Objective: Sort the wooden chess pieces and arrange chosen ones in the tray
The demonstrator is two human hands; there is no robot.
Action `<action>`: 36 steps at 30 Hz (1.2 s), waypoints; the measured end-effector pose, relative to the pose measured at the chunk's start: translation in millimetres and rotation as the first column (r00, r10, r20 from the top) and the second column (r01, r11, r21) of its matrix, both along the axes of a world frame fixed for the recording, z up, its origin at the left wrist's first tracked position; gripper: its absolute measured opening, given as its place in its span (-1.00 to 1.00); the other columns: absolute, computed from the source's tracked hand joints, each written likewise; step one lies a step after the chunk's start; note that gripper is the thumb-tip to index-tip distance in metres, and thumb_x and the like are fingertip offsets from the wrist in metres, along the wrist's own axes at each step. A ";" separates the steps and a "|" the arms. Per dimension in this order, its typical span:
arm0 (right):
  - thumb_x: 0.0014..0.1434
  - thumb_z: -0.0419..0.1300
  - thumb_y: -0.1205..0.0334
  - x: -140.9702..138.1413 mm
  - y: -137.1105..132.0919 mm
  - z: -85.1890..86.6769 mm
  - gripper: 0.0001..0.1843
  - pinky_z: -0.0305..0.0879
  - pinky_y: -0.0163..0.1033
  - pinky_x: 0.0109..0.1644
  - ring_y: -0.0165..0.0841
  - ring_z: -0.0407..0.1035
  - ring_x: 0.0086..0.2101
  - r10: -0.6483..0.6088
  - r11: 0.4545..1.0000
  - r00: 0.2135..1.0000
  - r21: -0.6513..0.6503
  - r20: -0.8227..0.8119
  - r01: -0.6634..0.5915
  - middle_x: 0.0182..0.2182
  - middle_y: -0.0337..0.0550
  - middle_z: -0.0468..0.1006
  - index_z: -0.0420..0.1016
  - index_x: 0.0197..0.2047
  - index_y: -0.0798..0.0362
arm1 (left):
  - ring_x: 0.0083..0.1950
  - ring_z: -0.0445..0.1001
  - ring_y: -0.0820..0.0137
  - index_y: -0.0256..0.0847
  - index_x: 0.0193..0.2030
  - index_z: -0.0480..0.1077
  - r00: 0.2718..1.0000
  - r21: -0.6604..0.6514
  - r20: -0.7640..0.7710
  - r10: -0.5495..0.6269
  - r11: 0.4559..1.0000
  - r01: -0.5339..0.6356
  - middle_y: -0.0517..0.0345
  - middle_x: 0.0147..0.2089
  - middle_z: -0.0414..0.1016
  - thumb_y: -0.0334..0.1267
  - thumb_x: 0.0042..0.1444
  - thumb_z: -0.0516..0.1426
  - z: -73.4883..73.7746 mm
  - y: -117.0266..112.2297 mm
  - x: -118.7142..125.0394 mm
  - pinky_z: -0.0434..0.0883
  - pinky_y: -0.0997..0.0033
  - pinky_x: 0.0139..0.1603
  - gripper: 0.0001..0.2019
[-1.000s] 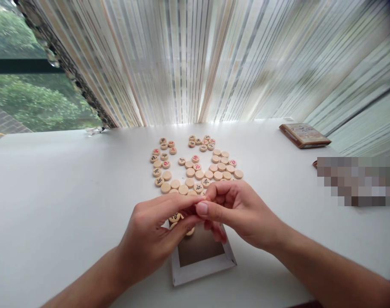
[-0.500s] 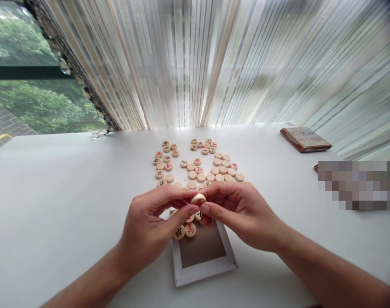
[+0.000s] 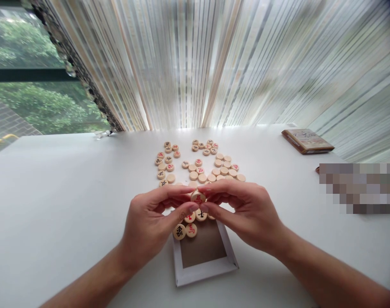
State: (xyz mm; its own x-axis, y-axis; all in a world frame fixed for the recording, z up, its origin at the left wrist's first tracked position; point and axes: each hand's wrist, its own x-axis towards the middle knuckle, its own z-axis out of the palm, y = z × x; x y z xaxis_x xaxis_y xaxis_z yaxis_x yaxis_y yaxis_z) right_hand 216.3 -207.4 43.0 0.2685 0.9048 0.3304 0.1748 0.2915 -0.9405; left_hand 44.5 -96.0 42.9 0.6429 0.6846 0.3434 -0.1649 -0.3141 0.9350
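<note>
Between the fingertips of both hands I see a round wooden Chinese chess piece (image 3: 198,197) with a red character on its face. My left hand (image 3: 154,220) pinches it from the left, thumb below and fingers above. From the other side my right hand (image 3: 242,214) grips it the same way. Directly beneath is a shallow white-edged box (image 3: 204,274) with a brown bottom. In its far part lie several pieces, among them a black-marked piece (image 3: 179,232) and a red-marked piece (image 3: 191,230); my fingers partly cover the others.
Beyond my hands many loose pieces (image 3: 224,171) are spread over the white table (image 3: 69,205), some face up, some blank side up. A flat brown-edged box (image 3: 308,141) lies at the far right, near a pixelated area. A striped curtain (image 3: 188,64) hangs behind the table.
The held piece has turned so that its red character now faces me more fully. Both hands stay over the box, and the view has shifted slightly.
</note>
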 end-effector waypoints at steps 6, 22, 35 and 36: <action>0.16 0.49 0.36 2.2 4.1 -1.2 -0.70 0.62 -0.34 -0.28 -0.38 0.62 -0.39 0.056 0.998 0.981 -0.008 -0.185 -0.059 -0.30 -0.10 0.76 0.75 -0.02 0.05 | -0.25 0.75 0.40 -0.13 -0.08 0.72 1.000 -0.040 0.000 0.008 0.999 -0.008 0.16 -0.15 0.78 -0.47 0.08 0.43 -2.3 1.1 -0.8 0.69 0.62 -0.20 -0.73; 0.04 0.56 0.45 2.4 5.3 2.7 -0.62 0.59 -0.48 -0.25 -0.48 0.61 -0.38 0.135 0.980 0.896 -0.080 -0.423 -0.185 -0.32 -0.19 0.77 0.79 -0.07 -0.05 | -0.21 0.74 0.43 -0.08 -0.06 0.72 1.000 0.041 -0.028 0.014 0.999 -0.013 0.19 -0.16 0.78 -0.43 0.14 0.41 -3.8 3.7 -2.9 0.64 0.67 -0.19 -0.75; 0.18 0.52 0.09 6.7 6.6 7.3 -0.77 0.47 -0.46 -0.42 -0.48 0.52 -0.51 0.184 0.930 0.881 -0.214 -0.435 -0.299 -0.52 -0.17 0.67 0.80 -0.19 0.07 | -0.23 0.71 0.44 -0.01 0.06 0.68 0.999 0.053 -0.028 -0.035 0.998 0.036 0.20 -0.17 0.75 -0.44 0.16 0.39 -7.4 2.4 -2.5 0.65 0.59 -0.14 -0.65; 0.17 0.51 0.07 6.7 6.9 7.6 -0.75 0.47 -0.46 -0.43 -0.47 0.52 -0.52 0.189 0.922 0.870 -0.222 -0.456 -0.316 -0.54 -0.17 0.66 0.79 -0.22 0.09 | -0.22 0.72 0.43 -0.01 0.09 0.67 0.999 0.042 -0.010 -0.049 0.998 0.049 0.19 -0.17 0.75 -0.45 0.15 0.40 -7.9 1.8 -2.5 0.66 0.56 -0.12 -0.62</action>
